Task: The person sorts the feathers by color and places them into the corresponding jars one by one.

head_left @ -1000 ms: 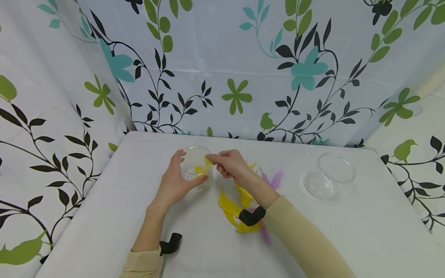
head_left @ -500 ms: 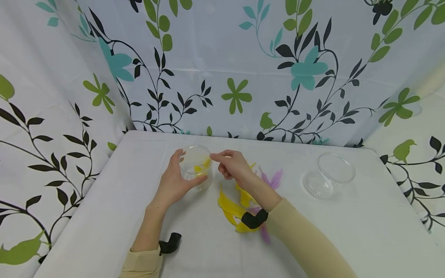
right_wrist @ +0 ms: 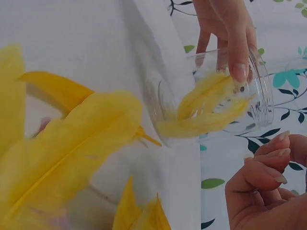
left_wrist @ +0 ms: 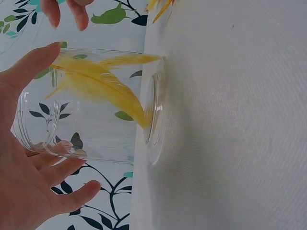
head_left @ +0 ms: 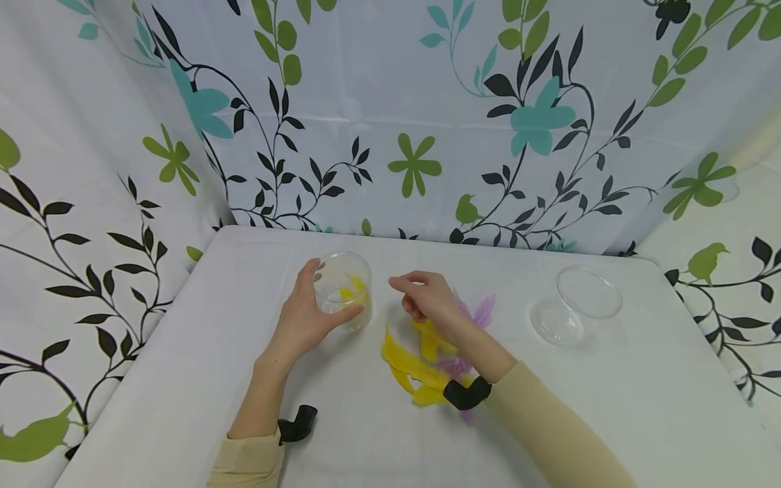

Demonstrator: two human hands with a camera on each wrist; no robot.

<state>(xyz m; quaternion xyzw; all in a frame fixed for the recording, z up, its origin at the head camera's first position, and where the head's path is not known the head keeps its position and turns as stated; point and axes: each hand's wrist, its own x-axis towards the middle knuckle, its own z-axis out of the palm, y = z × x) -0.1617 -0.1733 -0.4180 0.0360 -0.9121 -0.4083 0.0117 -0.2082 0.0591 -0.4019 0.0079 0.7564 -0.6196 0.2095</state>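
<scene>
My left hand (head_left: 303, 318) holds a clear jar (head_left: 334, 274) upright on the table, thumb on the near side and fingers round the far side. Inside the jar lie yellow feathers (left_wrist: 105, 86), leaning against its wall. To the jar's right, my right hand (head_left: 430, 301) hovers apart from it, fingers loosely curled with nothing between them. Below that hand a loose pile of yellow feathers (head_left: 411, 362) lies on the table, mixed with purple feathers (head_left: 485, 312). In the right wrist view a large yellow feather (right_wrist: 76, 153) shows close up. My right forearm hides part of the pile.
A second clear jar (head_left: 570, 312) stands on the right of the white-covered table (head_left: 647, 407). Curtains (head_left: 421, 88) with a leaf and flower print hang behind the table and on both sides.
My right hand has let go of a yellow feather, which now lies in the jar, and has moved right, away from the rim. The left hand keeps its hold on the jar.
</scene>
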